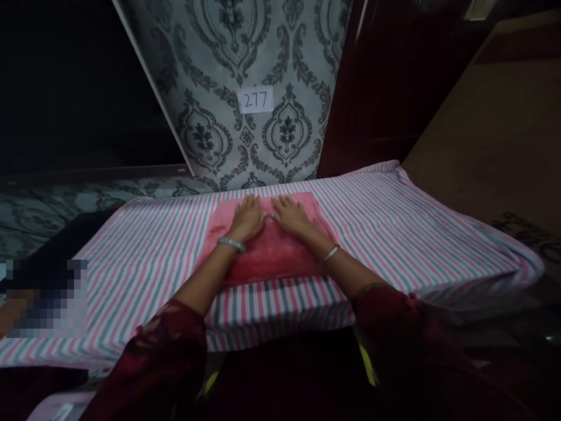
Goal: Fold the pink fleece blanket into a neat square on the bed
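Note:
A red and pink cloth [280,254], folded into a rough rectangle, lies on a striped sheet [381,222] that covers the table. My left hand [248,217] rests palm down on the cloth's upper half, its fingers stretched out toward the wall. Beside it, my right hand [291,215] lies flat on the same cloth, fingers spread, with the two thumbs almost meeting. A greenish bangle circles my left wrist and a silvery one my right. Under my palms, part of the cloth is hidden.
A patterned wall bears a paper [255,100] reading 277. To the left stands a large dark screen [79,88]. A dark red panel [377,82] and a cardboard box [495,134] are on the right. Something blurred out [48,298] lies at the left table edge.

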Demonstrator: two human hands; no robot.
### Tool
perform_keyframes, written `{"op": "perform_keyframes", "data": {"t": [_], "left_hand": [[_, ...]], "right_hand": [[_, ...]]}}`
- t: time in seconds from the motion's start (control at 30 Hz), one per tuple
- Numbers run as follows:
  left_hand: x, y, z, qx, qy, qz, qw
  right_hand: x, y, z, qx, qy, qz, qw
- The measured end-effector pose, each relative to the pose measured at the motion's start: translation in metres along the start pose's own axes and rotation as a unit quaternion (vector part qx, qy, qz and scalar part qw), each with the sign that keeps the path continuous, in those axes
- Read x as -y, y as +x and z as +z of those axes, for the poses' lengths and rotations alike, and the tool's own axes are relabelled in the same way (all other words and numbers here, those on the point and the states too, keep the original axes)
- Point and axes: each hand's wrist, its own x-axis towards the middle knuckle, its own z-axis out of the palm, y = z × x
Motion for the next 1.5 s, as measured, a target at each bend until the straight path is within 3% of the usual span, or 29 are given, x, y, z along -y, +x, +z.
{"op": "perform_keyframes", "data": {"t": [0.13,0.33,0.47,0.83,1.03,1.23,1.3,1.5], "left_hand": [[0.014,0.043,0.015,0.036,0.087,-0.064,0.994],[0.042,0.044,0.051,0.009,0.119,-0.064,0.991],[0.047,0.045,0.059,-0.001,0.122,-0.058,0.991],[0.046,0.050,0.054,0.008,0.118,-0.064,0.991],[0.049,0.045,0.034,0.013,0.170,-0.077,0.982],[0.078,0.036,0.011,0.060,0.116,-0.222,0.966],[0.083,0.031,0.012,0.043,0.084,-0.249,0.964],[0.094,0.025,0.026,-0.033,0.096,-0.239,0.966]], "right_hand": [[-0.023,0.034,0.021,-0.041,-0.046,0.048,0.997],[-0.050,0.040,0.051,-0.072,-0.025,0.045,0.996],[-0.052,0.046,0.060,-0.082,-0.018,0.050,0.995],[-0.046,0.048,0.057,-0.074,-0.017,0.067,0.995],[-0.052,0.045,0.040,-0.052,-0.045,0.055,0.996],[-0.079,0.041,0.025,-0.031,-0.040,0.132,0.990],[-0.083,0.039,0.026,-0.040,-0.015,0.150,0.988],[-0.087,0.036,0.033,-0.045,0.013,0.173,0.984]]}}
